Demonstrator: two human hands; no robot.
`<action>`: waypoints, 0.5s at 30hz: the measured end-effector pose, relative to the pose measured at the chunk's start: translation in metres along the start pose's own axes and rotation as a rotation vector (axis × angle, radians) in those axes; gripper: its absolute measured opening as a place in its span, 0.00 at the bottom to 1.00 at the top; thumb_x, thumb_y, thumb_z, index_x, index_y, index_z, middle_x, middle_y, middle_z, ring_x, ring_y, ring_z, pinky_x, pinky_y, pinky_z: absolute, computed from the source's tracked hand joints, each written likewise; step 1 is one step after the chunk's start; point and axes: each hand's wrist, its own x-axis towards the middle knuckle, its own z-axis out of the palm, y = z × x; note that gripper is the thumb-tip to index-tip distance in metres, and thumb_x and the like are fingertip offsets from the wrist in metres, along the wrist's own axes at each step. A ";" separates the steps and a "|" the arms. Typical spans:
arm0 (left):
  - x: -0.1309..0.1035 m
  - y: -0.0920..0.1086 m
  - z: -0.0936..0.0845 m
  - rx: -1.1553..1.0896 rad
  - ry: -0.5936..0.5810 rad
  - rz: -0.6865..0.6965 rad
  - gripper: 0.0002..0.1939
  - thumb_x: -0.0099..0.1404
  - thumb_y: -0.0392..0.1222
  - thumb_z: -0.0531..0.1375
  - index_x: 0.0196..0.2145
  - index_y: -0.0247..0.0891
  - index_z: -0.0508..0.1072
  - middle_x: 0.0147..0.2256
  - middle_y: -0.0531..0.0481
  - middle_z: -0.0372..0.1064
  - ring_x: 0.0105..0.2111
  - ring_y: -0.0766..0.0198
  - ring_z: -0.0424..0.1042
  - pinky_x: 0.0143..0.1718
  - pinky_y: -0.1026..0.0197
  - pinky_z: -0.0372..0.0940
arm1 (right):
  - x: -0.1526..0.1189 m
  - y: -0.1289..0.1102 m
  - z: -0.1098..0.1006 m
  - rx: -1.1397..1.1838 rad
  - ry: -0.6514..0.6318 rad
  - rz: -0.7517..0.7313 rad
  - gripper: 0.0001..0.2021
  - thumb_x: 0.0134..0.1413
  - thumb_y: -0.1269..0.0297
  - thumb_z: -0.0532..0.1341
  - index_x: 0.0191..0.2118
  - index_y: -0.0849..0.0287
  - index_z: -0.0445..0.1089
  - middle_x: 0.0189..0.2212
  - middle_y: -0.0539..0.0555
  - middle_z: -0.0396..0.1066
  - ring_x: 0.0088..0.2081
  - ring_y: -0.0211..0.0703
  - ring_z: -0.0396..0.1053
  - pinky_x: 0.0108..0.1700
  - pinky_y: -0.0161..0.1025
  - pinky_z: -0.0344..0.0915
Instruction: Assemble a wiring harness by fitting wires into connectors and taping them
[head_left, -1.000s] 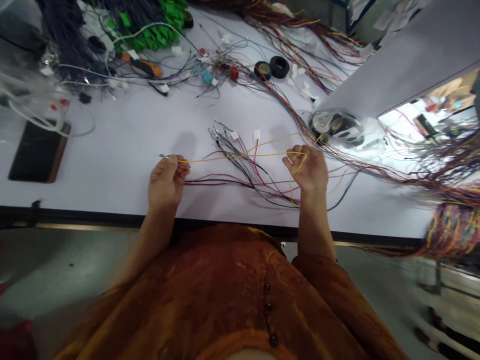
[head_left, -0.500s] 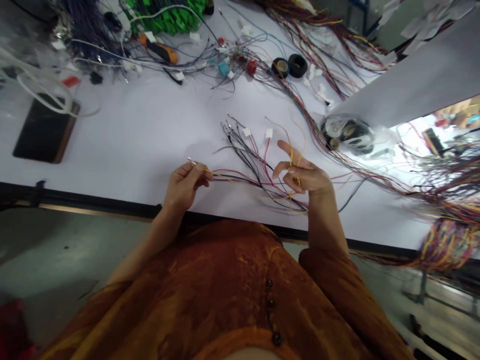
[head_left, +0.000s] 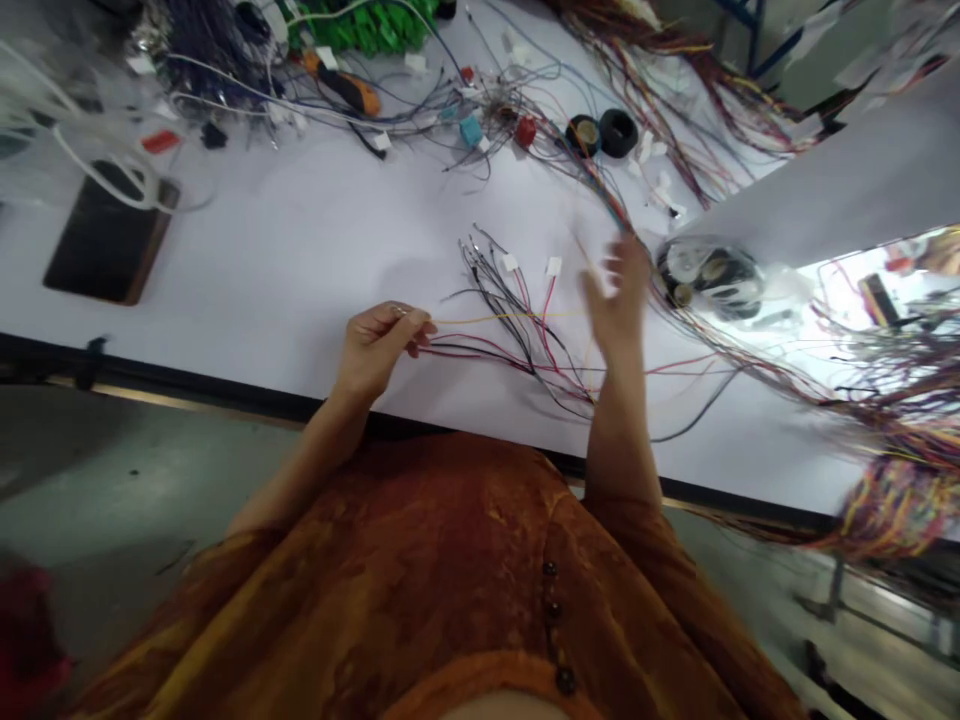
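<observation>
My left hand point(head_left: 386, 345) pinches the ends of several thin wires above the white table. A yellow wire point(head_left: 480, 319) runs taut from its fingertips towards my right hand point(head_left: 621, 295). Red and black wires point(head_left: 480, 350) trail from below the left fingers to the middle. Smeared by motion, my right hand is raised with thumb and fingers apart, and nothing clear shows in it. Between the hands lie black wires point(head_left: 491, 290) with bare metal ends. Two white connectors point(head_left: 553, 266) on red wires sit beside them.
A dark phone point(head_left: 109, 235) lies at the left. Behind are an orange-and-black tool point(head_left: 349, 88), green connectors point(head_left: 367, 28) and black tape rolls point(head_left: 617, 133). A long wire bundle point(head_left: 757, 360) crosses the right side. The table's dark edge point(head_left: 247, 400) runs in front of me.
My right hand has risen and turned, and the yellow wires looped over its fingers have slipped off. One yellow wire now stretches straight from my left hand. The whole view has shifted slightly.
</observation>
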 end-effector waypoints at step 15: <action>0.019 -0.023 -0.092 0.595 -0.203 0.126 0.11 0.57 0.46 0.68 0.36 0.39 0.81 0.35 0.45 0.78 0.33 0.60 0.73 0.39 0.58 0.68 | -0.030 -0.130 0.104 0.867 -0.718 -0.019 0.07 0.61 0.63 0.60 0.36 0.60 0.71 0.25 0.45 0.62 0.27 0.32 0.55 0.33 0.35 0.53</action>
